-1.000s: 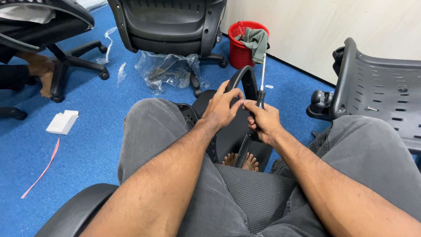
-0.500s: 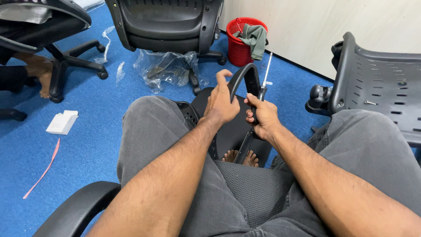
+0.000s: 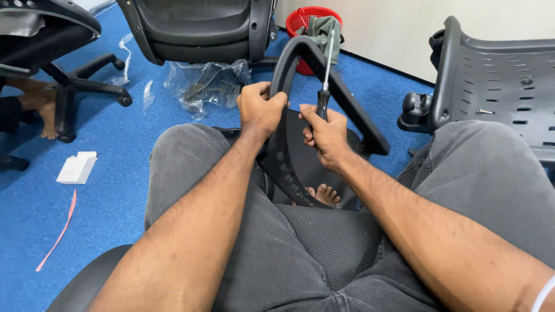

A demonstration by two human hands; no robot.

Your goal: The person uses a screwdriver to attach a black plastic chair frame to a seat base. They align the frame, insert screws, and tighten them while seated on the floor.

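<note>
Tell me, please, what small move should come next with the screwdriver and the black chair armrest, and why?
Probably lower the screwdriver tip toward the armrest. The right hand grips its black handle with the shaft pointing up, away from the part, while the left hand steadies the armrest's curved bar. No screw is visible from here, so finding the hole comes first.

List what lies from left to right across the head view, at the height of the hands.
White flat box on the blue carpet → crumpled clear plastic bag → left hand gripping the curved black plastic chair armrest → right hand holding the black-handled screwdriver → black perforated plastic chair seat.
</note>
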